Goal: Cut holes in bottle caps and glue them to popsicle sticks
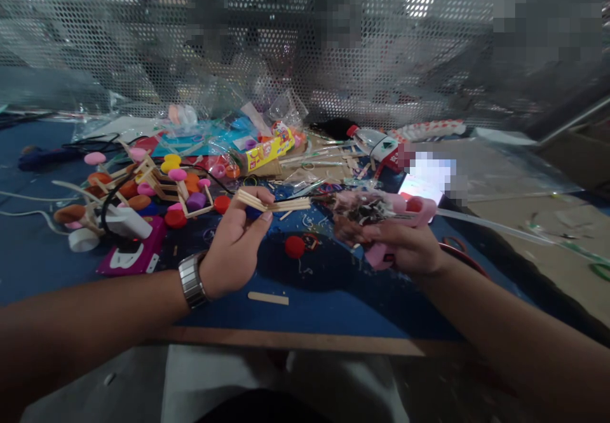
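Note:
My left hand, with a metal watch on its wrist, pinches a small assembly of wooden craft sticks between thumb and fingers. The sticks meet at an angle near the fingertips. My right hand is wrapped round the handle of a pink hot glue gun. Its front end points left toward the sticks and is covered in stringy, dirty glue. From its back a long clear glue stick sticks out to the right. Below, between the hands, a red bottle cap lies on the blue table.
A loose craft stick lies near the table's front edge. Stick-and-cap models crowd the left, beside a purple power strip with a white plug. Behind are a yellow packet, a bottle and a lit phone.

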A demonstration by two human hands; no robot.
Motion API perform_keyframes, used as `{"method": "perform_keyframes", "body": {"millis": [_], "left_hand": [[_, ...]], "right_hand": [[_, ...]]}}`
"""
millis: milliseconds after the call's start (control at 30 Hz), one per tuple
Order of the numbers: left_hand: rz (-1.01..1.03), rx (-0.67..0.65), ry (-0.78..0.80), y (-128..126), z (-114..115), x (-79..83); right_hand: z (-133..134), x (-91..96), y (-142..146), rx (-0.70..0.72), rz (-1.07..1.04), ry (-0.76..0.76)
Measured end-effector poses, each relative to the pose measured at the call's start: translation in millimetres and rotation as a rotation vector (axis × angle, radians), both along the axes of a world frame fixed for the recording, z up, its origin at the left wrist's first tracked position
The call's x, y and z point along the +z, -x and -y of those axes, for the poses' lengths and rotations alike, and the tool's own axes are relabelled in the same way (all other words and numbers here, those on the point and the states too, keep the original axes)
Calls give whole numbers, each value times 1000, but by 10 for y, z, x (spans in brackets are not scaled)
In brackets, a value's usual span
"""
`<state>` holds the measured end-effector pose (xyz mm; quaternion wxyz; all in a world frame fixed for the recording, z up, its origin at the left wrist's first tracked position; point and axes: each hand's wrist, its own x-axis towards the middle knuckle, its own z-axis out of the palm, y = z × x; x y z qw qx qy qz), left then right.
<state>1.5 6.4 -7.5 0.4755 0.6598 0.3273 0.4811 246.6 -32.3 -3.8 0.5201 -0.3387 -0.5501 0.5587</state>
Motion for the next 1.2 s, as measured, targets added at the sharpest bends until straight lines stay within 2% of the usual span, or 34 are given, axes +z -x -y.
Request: {"method": "perform_keyframes", "body": {"millis": [500,800,1200], "left_hand": [[7,16,-22,-5,1,-5],[14,6,-16,-4,-3,-11],[8,14,-2,-7,-19,-10]], "right_hand": [[16,1,5,9,-2,-12],[-6,-72,-50,22,3,-39],[-3,-52,-44,65,2,-52]]}}
